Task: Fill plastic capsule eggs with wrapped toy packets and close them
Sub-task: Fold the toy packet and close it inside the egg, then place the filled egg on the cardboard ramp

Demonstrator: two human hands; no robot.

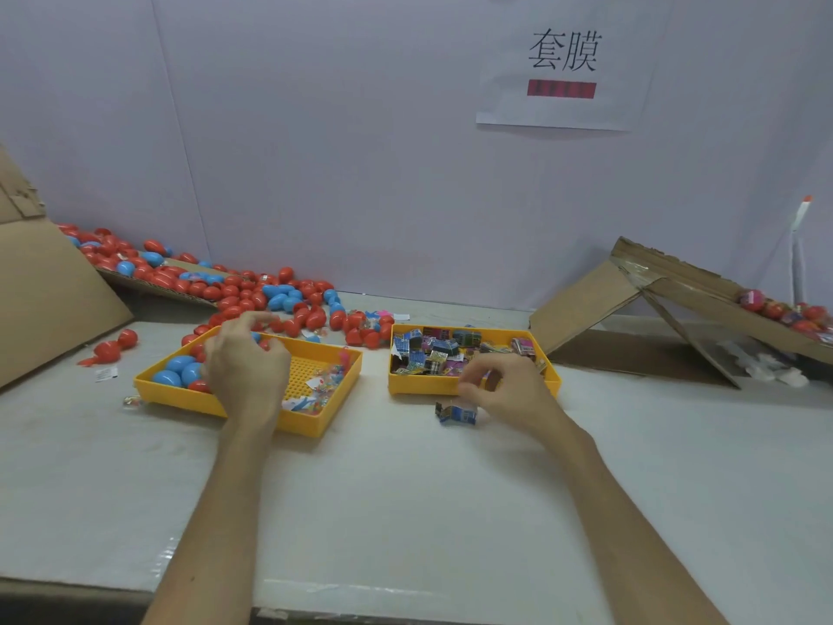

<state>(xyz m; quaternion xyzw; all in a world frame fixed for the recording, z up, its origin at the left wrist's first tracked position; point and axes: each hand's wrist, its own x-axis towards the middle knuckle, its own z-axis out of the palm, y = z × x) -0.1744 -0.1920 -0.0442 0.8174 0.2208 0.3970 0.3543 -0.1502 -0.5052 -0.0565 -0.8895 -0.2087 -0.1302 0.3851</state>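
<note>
Two yellow trays stand on the white table. The left tray (342, 376) holds a few blue and red capsule eggs (180, 369) and some clear toy packets (322, 385). My left hand (245, 365) hovers over its rear left with curled fingers, which hide whatever may be in them. The right tray (421, 386) is full of wrapped toy packets (432, 349). My right hand (507, 387) is at that tray's front edge, fingers loosely curled, nothing seen in them. A blue wrapped packet (456, 415) lies on the table just below its fingertips, apart from them.
Many red and blue eggs (252, 295) are heaped behind the left tray and on a cardboard sheet (45, 290) at the left. An open cardboard box (631, 309) at the right holds closed eggs (775, 309). A wall with a paper sign (563, 65) stands behind.
</note>
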